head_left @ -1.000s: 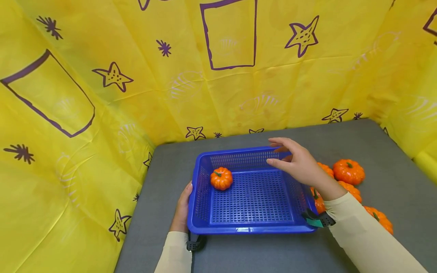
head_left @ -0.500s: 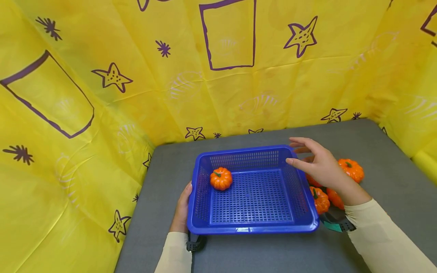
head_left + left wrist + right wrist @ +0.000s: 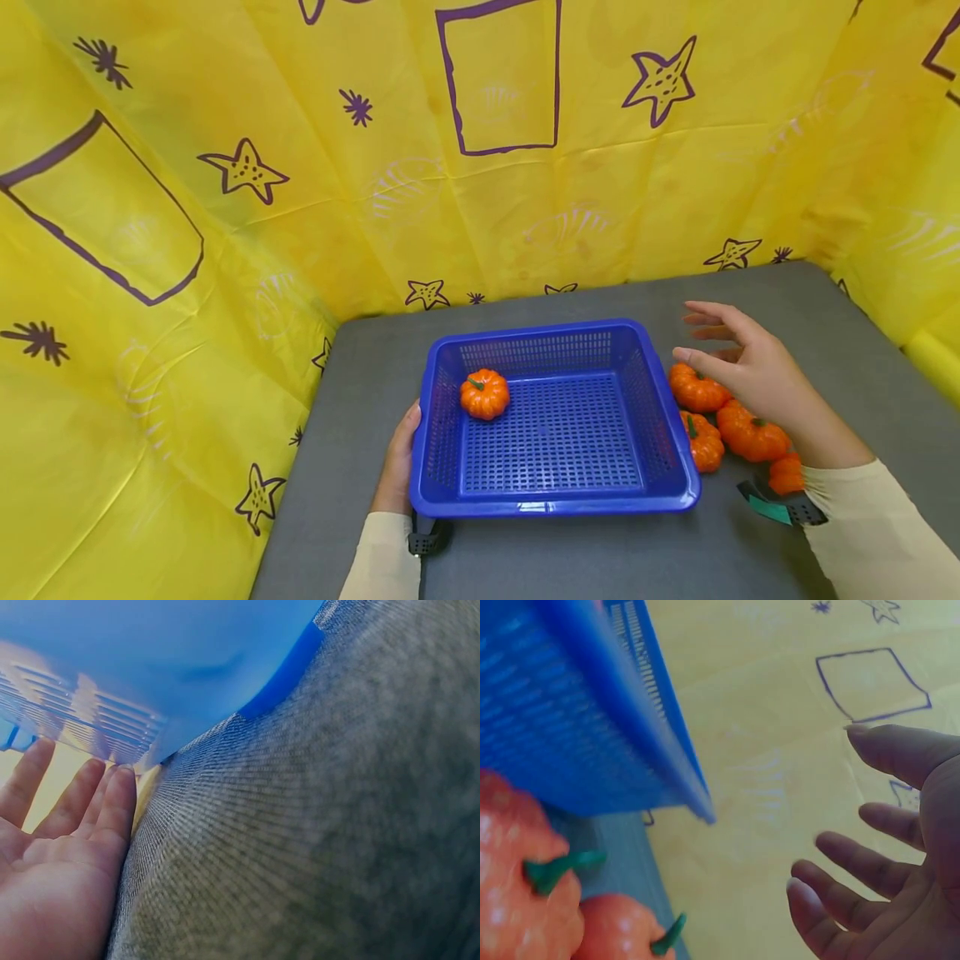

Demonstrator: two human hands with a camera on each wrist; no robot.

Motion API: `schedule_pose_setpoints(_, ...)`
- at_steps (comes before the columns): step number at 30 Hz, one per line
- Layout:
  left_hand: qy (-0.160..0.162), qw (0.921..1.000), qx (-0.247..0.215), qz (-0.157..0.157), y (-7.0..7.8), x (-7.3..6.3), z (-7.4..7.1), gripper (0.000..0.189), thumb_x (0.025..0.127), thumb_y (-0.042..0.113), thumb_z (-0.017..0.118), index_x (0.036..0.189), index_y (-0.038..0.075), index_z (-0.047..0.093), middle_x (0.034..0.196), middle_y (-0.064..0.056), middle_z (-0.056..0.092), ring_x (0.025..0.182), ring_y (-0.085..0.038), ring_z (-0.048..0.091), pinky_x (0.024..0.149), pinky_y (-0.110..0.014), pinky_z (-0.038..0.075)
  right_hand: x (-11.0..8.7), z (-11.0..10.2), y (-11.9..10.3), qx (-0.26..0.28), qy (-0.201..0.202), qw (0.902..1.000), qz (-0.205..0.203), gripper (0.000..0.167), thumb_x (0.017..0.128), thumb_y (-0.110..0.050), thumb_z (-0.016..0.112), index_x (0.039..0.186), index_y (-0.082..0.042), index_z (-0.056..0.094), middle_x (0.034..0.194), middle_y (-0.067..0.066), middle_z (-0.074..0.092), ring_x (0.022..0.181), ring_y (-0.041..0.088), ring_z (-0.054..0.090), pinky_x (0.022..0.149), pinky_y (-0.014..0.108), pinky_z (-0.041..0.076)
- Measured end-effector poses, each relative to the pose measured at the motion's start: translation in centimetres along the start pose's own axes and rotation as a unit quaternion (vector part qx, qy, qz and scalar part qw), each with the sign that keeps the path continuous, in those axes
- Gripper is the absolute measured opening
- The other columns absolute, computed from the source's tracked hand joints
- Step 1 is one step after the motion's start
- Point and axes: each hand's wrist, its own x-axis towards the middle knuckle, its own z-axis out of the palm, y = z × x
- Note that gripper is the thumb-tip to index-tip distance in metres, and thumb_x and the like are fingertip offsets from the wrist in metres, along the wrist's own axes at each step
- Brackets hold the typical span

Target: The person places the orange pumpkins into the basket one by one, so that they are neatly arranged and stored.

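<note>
A blue plastic basket (image 3: 555,507) with perforated walls stands on the grey table. One small orange toy pumpkin (image 3: 485,395) lies inside, near its left wall. My left hand (image 3: 399,462) rests against the basket's left side; the left wrist view shows its fingers (image 3: 114,806) fairly straight, tips at the slotted wall. My right hand (image 3: 765,383) hovers beyond the basket's right side with spread, slightly bent fingers and nothing in them. Beneath and beside it sit several orange pumpkins (image 3: 752,433), partly covered by the hand and forearm; green stems show in the right wrist view.
The grey table (image 3: 525,558) reaches a yellow cloth backdrop (image 3: 510,217) with purple starfish drawings at the back and sides. A pumpkin (image 3: 703,443) sits close against the basket's right wall. Dark straps (image 3: 806,508) circle both wrists.
My right hand has moved right, from above the basket to above the pumpkins outside it, staying empty. The left hand, basket and pumpkin inside keep their places.
</note>
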Motion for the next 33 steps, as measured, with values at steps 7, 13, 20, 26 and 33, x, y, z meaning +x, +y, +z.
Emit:
schedule_pose_setpoints(7, -0.004, 1.0000, 0.003, -0.001, 0.2, -0.1, 0.1, 0.062, 0.115, 0.052, 0.038, 0.169, 0.023, 0.037, 0.158, -0.021, 0.051, 0.129, -0.035, 0.061, 0.104, -0.049, 0.054, -1.8, -1.1, 1.8, -0.014, 0.015, 0.9997, 0.017, 0.068, 0.104, -0.020, 0.078, 0.164, -0.012, 0.046, 0.148, 0.021, 0.059, 0.126, 0.033, 0.058, 0.084, 0.016, 0.045)
schedule_pose_setpoints(13, 0.008, 0.9999, 0.004, -0.010, 0.2, -0.1, 0.1, 0.061, 0.114, 0.054, 0.040, 0.169, 0.026, 0.039, 0.159, -0.021, 0.051, 0.128, -0.035, 0.062, 0.104, -0.050, 0.054, -3.2, -1.8, 3.3, -0.016, 0.016, 0.9991, 0.035, 0.070, 0.105, -0.023, 0.077, 0.166, -0.014, 0.045, 0.149, 0.016, 0.057, 0.118, 0.005, 0.053, 0.079, 0.013, 0.047)
schedule_pose_setpoints(20, 0.027, 0.9993, -0.001, -0.027, 0.0, -0.2, 0.0, 0.062, 0.112, 0.057, 0.044, 0.168, 0.030, 0.040, 0.161, -0.020, 0.049, 0.131, -0.038, 0.060, 0.104, -0.054, 0.054, -4.8, -2.5, 5.0, -0.026, 0.025, 0.9981, 0.050, 0.069, 0.104, -0.021, 0.079, 0.163, -0.011, 0.046, 0.140, -0.001, 0.059, 0.114, -0.004, 0.053, 0.080, 0.009, 0.044)
schedule_pose_setpoints(26, 0.028, 0.9994, 0.001, -0.022, 0.0, -0.2, -0.1, 0.062, 0.112, 0.057, 0.044, 0.167, 0.027, 0.042, 0.157, -0.020, 0.054, 0.126, -0.035, 0.064, 0.101, -0.051, 0.056, -6.1, -3.0, 6.1, -0.020, 0.038, 0.9971, 0.063, 0.069, 0.103, -0.018, 0.079, 0.162, -0.007, 0.046, 0.138, 0.003, 0.058, 0.109, -0.008, 0.054, 0.079, 0.008, 0.044)
schedule_pose_setpoints(33, 0.020, 0.9996, -0.010, -0.016, -0.2, 0.0, -0.1, 0.061, 0.113, 0.056, 0.045, 0.164, 0.022, 0.045, 0.149, -0.015, 0.061, 0.121, -0.030, 0.066, 0.099, -0.046, 0.057, -8.0, -3.5, 7.6, -0.011, 0.040, 0.9957, 0.083, 0.070, 0.104, -0.013, 0.077, 0.162, 0.002, 0.041, 0.136, 0.022, 0.058, 0.104, -0.013, 0.053, 0.068, 0.021, 0.057)
